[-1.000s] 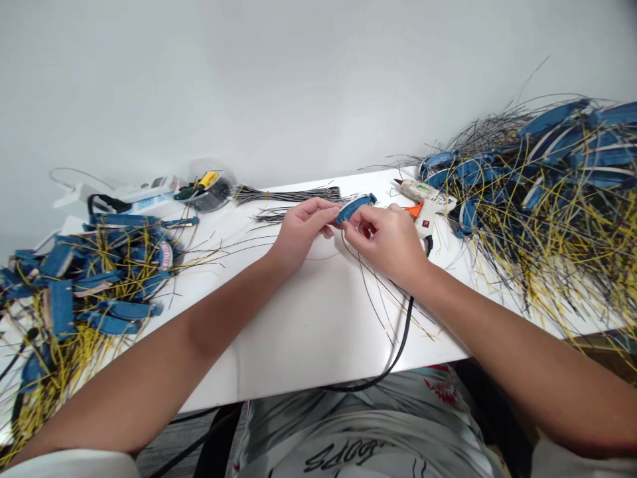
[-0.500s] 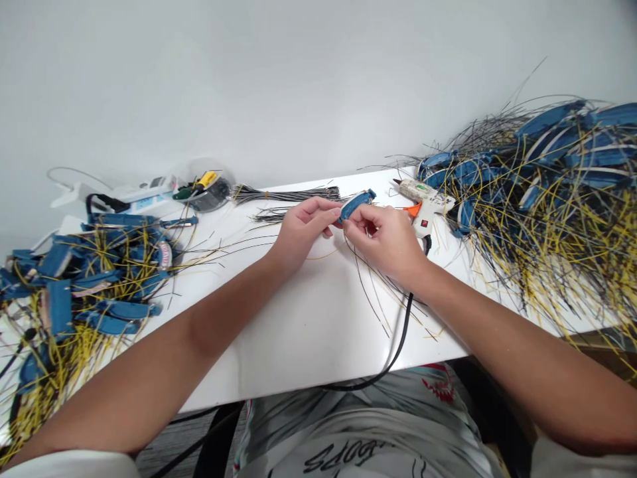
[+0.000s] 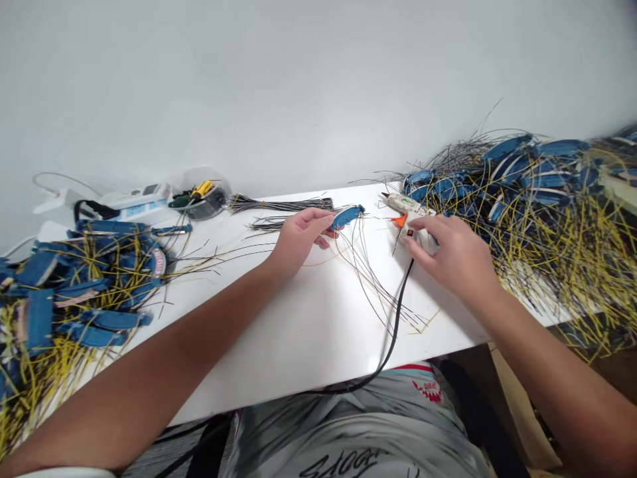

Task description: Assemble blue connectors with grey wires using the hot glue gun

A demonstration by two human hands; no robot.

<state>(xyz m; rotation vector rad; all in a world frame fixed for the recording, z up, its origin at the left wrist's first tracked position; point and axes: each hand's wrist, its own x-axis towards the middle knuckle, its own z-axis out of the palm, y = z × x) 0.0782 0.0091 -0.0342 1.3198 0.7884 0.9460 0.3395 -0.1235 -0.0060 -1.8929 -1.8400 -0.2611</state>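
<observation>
Between its thumb and fingers, my left hand (image 3: 306,239) pinches a curved blue piece (image 3: 348,217) above the white table (image 3: 288,332). Thin black and yellow wires trail from that piece down to the right. My right hand (image 3: 450,255) is at the handle end of a white glue gun (image 3: 415,207) with an orange trigger (image 3: 399,220). Its thumb and fingers are apart around the handle, and whether they touch it is hard to tell. The glue gun lies on the table, nozzle toward the upper left.
Blue pieces with tangled yellow and black wires heap up at left (image 3: 114,265) and right (image 3: 552,192). A bundle of black wires (image 3: 283,204), a round container (image 3: 212,202) and a power strip (image 3: 144,202) sit at the back. A black cable (image 3: 395,332) crosses the front edge.
My right hand has let go of the blue piece and moved right to the glue gun's handle. My left hand still holds the piece. The view has shifted slightly.
</observation>
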